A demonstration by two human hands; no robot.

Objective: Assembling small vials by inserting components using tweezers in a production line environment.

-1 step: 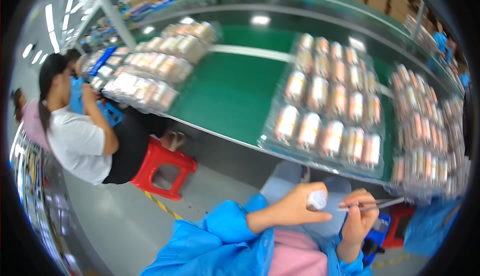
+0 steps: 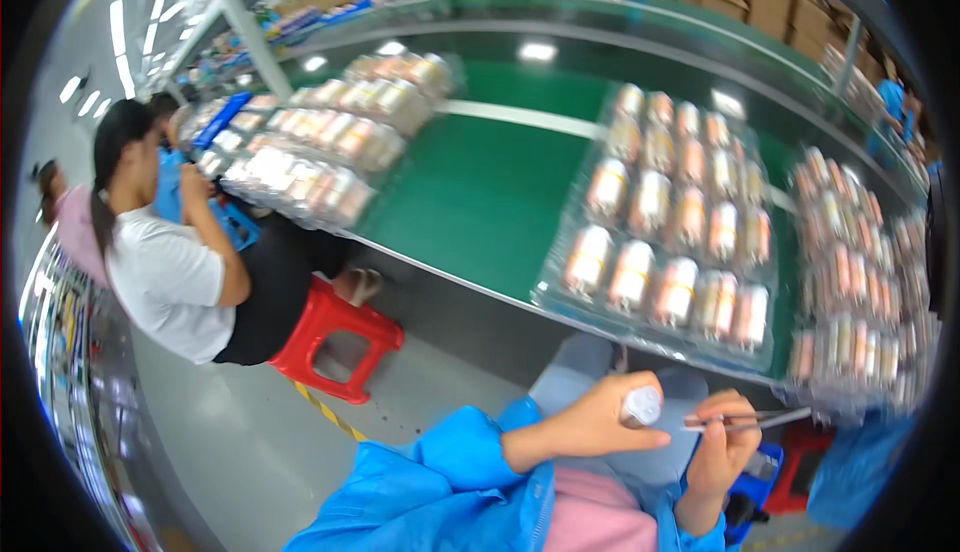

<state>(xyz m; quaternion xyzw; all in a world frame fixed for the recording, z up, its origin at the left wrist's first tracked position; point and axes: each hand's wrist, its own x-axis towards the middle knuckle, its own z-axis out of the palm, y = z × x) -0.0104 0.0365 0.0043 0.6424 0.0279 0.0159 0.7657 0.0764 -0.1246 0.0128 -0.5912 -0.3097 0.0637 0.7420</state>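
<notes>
Above my lap, my left hand [image 2: 600, 419] is closed round a small item whose white round end [image 2: 641, 405] faces up; the rest of it is hidden by the fingers. My right hand [image 2: 727, 442] pinches a pair of thin metal tweezers [image 2: 765, 419]. Their tips point left, toward the white end, with a gap between. Beyond my knees, a clear plastic tray [image 2: 545, 297] lies on the green bench with rows of white and pinkish cylinders [image 2: 629, 274] in it.
The green bench [image 2: 470, 192] runs across in front of me. More filled trays sit in stacks [image 2: 850, 282] at right and in rows [image 2: 330, 142] at left. A co-worker [image 2: 170, 262] sits at left on a red stool [image 2: 340, 342]. A blue bag [image 2: 870, 462] hangs at right.
The whole view has shifted slightly, so the scene sits a little lower and to the right. Both hands keep the same grips.
</notes>
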